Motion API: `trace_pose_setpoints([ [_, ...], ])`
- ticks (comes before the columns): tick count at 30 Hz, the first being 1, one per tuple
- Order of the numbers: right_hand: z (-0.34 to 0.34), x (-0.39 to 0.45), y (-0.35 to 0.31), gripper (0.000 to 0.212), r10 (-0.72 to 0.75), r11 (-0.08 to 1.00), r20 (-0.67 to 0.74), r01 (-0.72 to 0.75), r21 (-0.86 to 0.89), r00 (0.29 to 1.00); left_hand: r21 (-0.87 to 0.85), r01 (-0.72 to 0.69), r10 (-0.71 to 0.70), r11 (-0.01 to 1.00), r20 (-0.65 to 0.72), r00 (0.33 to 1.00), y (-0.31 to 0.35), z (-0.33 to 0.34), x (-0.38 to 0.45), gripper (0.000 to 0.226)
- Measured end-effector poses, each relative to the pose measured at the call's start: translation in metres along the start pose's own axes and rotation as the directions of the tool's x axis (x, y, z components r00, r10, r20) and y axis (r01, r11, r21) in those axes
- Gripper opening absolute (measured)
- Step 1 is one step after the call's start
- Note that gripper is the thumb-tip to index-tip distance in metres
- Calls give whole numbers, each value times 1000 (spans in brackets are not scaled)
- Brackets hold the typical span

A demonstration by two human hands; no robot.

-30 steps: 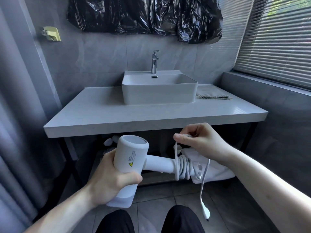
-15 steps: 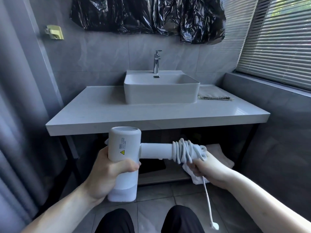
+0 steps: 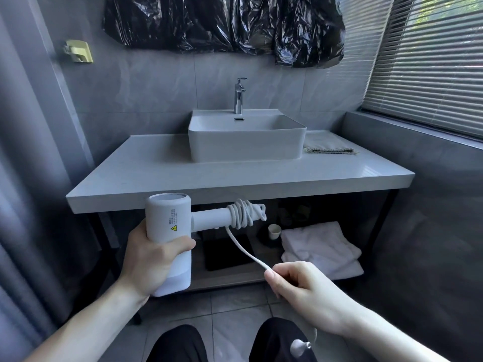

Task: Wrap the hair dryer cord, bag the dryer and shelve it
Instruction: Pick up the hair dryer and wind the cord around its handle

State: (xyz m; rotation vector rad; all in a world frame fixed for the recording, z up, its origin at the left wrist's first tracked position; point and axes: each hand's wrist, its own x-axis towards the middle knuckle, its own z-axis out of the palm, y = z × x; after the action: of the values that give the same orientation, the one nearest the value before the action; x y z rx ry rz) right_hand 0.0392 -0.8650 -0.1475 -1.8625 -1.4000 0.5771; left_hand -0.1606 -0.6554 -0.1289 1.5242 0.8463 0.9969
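Two bare hands are working in front of a grey bathroom counter (image 3: 136, 176) that is standing against a tiled wall. A white basin (image 3: 247, 138) is sitting on the middle of the counter with a chrome tap (image 3: 239, 96) rising behind it, and a folded cloth (image 3: 328, 147) is lying just right of the basin. Black plastic sheeting (image 3: 222, 24) is hanging high on the far wall, a small yellowish fitting (image 3: 78, 51) is sticking out at the left, and slatted blinds (image 3: 431, 61) are covering the window on the right. Under the counter, on a low shelf (image 3: 227, 275), folded white towels (image 3: 321, 248) are lying beside a small cup (image 3: 274, 231).

The left hand (image 3: 154, 259) is gripping the body of the white hair dryer (image 3: 170, 231), held near, below the counter's front edge, with its handle pointing right. Several loops of the white cord (image 3: 244, 214) are bunched round the handle's far end, and one loose length is running down and right. The right hand (image 3: 300, 283) is pinching that length between thumb and curled fingers. The plug (image 3: 299, 347) is dangling below the right wrist, over dark trousers (image 3: 180, 343).
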Motion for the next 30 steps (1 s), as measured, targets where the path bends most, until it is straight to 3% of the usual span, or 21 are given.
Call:
trace_pose_setpoints([
  [5, -13, -9, -16, 48, -93, 995, -148, 97, 20, 985, 95, 12, -15, 995, 33, 999, -10, -4, 0, 29],
  [9, -30, 0, -22, 49, -95, 985, -251, 127, 115, 963, 198, -61, 29, 978, 161, 987, -13, -8, -6, 39],
  [13, -50, 11, -29, 48, -111, 992, -332, 124, 20, 937, 200, -103, 45, 974, 275, 960, -8, -6, -16, 36],
  [19, -62, 28, -35, 47, -108, 993, -341, 120, 15, 934, 177, -164, 74, 970, 429, 900, -1, -5, -23, 39],
  [23, -71, 43, -25, 50, -12, 996, -349, 43, 83, 937, 119, -141, 69, 983, 469, 880, 6, -5, -26, 45],
  [27, -70, 52, -16, 47, 78, 985, -274, -31, 172, 959, 53, -92, 54, 994, 487, 872, 17, -4, -28, 46],
  [30, -63, 58, -2, 50, 118, 961, -139, -78, 265, 983, 21, -41, 25, 999, 502, 865, 21, -5, -31, 50],
])
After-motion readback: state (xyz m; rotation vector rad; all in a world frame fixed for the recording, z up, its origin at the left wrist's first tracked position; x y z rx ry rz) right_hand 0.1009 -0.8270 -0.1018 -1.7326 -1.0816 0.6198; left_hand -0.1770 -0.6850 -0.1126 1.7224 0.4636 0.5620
